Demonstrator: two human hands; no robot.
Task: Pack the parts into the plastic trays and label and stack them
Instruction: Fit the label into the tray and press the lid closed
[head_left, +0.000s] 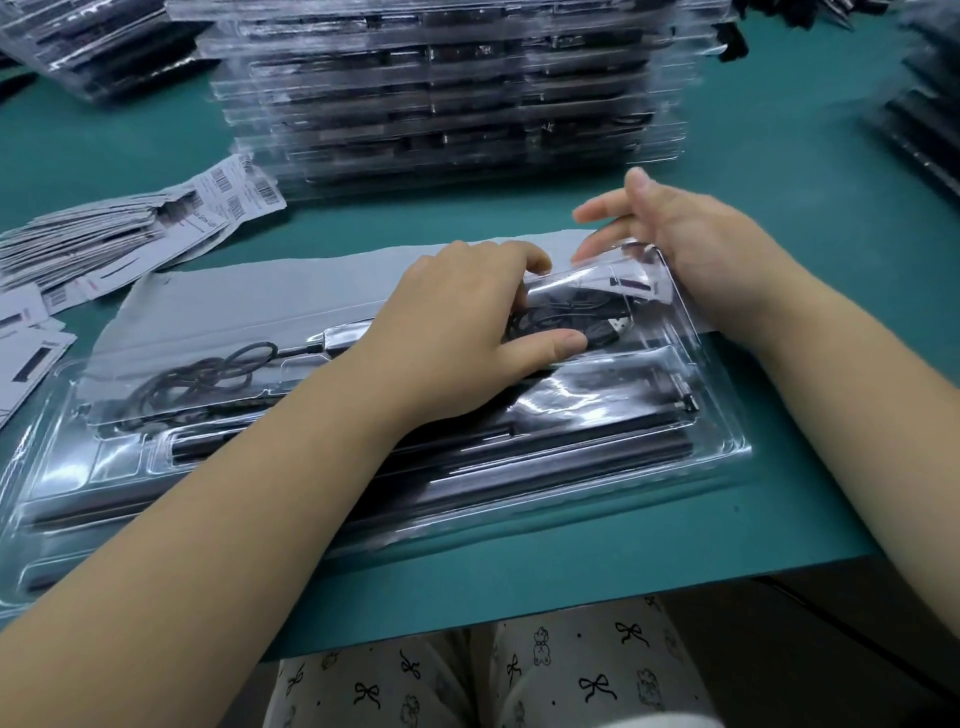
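A clear plastic tray (717, 457) lies across the green table in front of me, holding long black rods (571, 441) and a coiled black cable (208, 371) at its left. A clear lid (670, 312) sits over its far half on a grey card (260, 301). My left hand (457, 332) presses down on a black cable bundle with a plug (597, 332) in the tray's far right pocket, thumb and fingers curled around it. My right hand (691, 249) rests at the lid's far right corner, fingers extended over the edge.
A tall stack of filled clear trays (441, 93) stands right behind the work area. More stacks sit at the far left (93, 47) and far right (924, 114). A pile of barcode label cards (104, 234) lies at the left. The table's front edge is near my lap.
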